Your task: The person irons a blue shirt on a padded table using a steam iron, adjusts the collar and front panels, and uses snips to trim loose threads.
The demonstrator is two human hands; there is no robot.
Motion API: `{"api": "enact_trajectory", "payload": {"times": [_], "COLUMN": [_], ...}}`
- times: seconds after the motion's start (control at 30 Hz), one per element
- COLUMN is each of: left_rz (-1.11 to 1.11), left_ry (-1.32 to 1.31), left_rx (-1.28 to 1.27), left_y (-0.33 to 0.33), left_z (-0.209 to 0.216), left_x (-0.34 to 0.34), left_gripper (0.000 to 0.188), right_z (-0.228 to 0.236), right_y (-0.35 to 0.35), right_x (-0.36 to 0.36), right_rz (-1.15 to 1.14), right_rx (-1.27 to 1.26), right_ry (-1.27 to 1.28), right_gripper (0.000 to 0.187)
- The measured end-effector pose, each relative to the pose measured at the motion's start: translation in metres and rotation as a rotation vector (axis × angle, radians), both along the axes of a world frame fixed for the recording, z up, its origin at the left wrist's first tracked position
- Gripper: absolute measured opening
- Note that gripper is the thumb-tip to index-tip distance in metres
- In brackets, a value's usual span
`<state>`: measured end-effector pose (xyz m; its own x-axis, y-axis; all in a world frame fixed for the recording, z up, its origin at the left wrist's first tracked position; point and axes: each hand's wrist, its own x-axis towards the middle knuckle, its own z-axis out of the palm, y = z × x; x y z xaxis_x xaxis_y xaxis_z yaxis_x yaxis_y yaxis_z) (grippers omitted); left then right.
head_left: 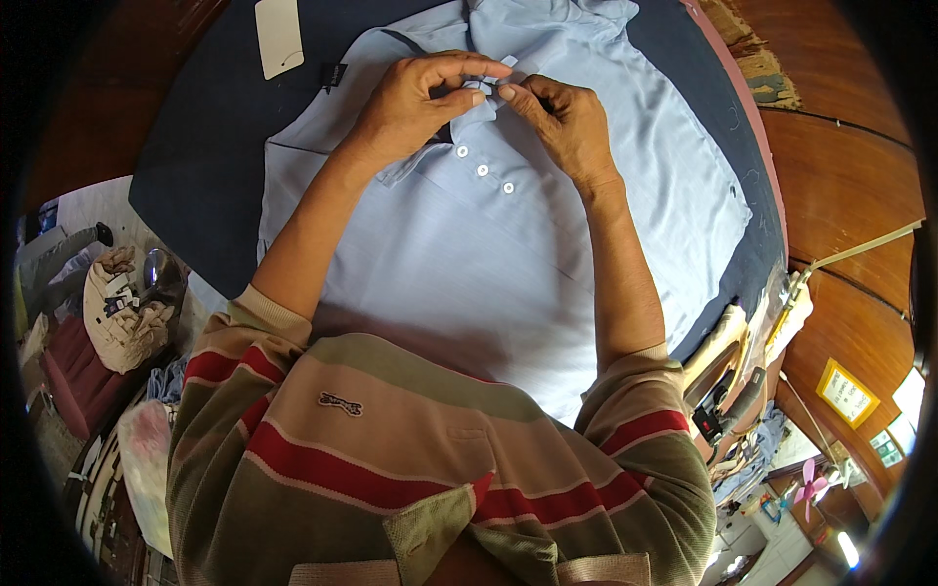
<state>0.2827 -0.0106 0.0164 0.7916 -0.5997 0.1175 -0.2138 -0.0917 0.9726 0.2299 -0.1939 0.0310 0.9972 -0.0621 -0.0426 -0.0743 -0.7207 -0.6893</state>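
A light blue shirt [459, 254] with a buttoned placket lies spread out before me. Its white buttons [482, 170] run down from the collar. Both hands meet at the collar [476, 119]. My left hand [415, 103] reaches in from the left, its index finger stretched toward the right hand and a small gap between that finger and the thumb. My right hand [567, 127] is closed, thumb against curled fingers, pinching a bit of the collar edge. Exactly what lies between the fingertips is too small to make out.
Under the shirt is a dark blue cloth-covered surface [205, 166]. A white tag [280, 39] lies at its far left, and a small black label [334, 76] sits near the shirt's shoulder. Crumpled beige cloth [132, 313] is at left. Clothing and a yellow-framed sign [846, 393] are at right.
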Motion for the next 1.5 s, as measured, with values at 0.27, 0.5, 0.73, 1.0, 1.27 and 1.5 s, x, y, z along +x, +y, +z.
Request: {"api": "enact_trajectory", "payload": {"times": [0.27, 0.5, 0.73, 1.0, 1.27, 1.5], "left_rz": [0.009, -0.02, -0.012, -0.042, -0.038, -0.028], "left_ry": [0.011, 0.05, 0.046, 0.077, 0.065, 0.103], "left_rx": [-0.016, 0.036, 0.024, 0.035, 0.026, -0.002], "left_y": [-0.001, 0.001, 0.0, 0.002, 0.002, 0.003], "left_z": [0.001, 0.002, -0.001, 0.0, 0.001, -0.005], "left_x": [0.001, 0.001, 0.001, 0.002, 0.001, 0.002], "left_gripper": [0.032, 0.03, 0.03, 0.031, 0.032, 0.036], "right_z": [0.001, -0.001, -0.001, -0.003, -0.005, -0.004], "right_y": [0.002, 0.004, 0.004, 0.004, 0.003, 0.008], "right_x": [-0.001, -0.001, -0.001, -0.003, -0.002, -0.004], "right_rz": [-0.005, 0.002, 0.004, -0.005, -0.011, -0.03], "right_rx": [0.087, 0.092, 0.029, 0.075, 0.115, 0.174], "right_ry": [-0.004, -0.03, -0.037, -0.02, 0.003, -0.043], "right_gripper": [0.045, 0.044, 0.042, 0.041, 0.042, 0.039]}}
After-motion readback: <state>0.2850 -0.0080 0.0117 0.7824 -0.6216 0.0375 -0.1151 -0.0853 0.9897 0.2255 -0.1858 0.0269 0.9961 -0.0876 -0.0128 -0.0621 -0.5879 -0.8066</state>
